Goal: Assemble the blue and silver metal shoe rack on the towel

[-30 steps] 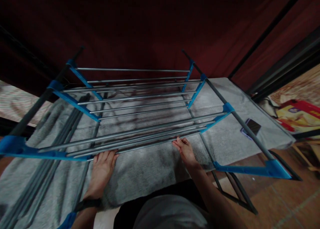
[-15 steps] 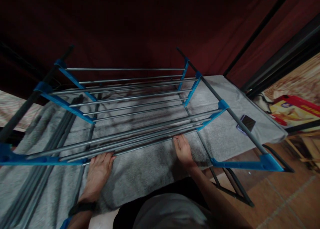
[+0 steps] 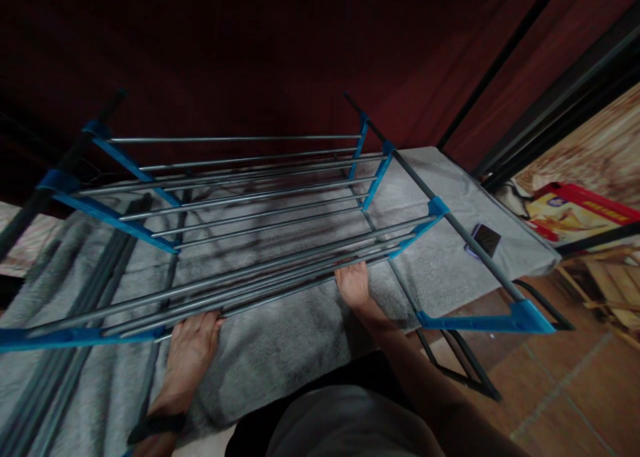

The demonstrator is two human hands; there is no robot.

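A rack of grey metal tubes joined by blue plastic brackets (image 3: pixel 419 236) stands over a grey blanket. My left hand (image 3: pixel 193 346) is closed over the left part of its nearest lower rod (image 3: pixel 280 298), close to the front left blue bracket (image 3: pixel 83 337). Farther right, the fingers of my right hand (image 3: pixel 353 284) curl over the same rod, short of the right bracket. Both sets of fingertips are partly hidden behind the rod. Several more rods run parallel beyond my hands, in tiers.
Several loose dark tubes (image 3: pixel 75 350) lie on the blanket (image 3: pixel 280 357) at left. A phone (image 3: pixel 484 241) rests to the right, behind a slanting side pole (image 3: pixel 470 238). Another blue bracket (image 3: pixel 465 322) juts out at front right. A red and yellow box (image 3: pixel 580 210) sits beyond.
The view has swung slightly, so the whole scene sits farther left. My right hand's fingers have wrapped further over the rod; my left hand keeps its place on it.
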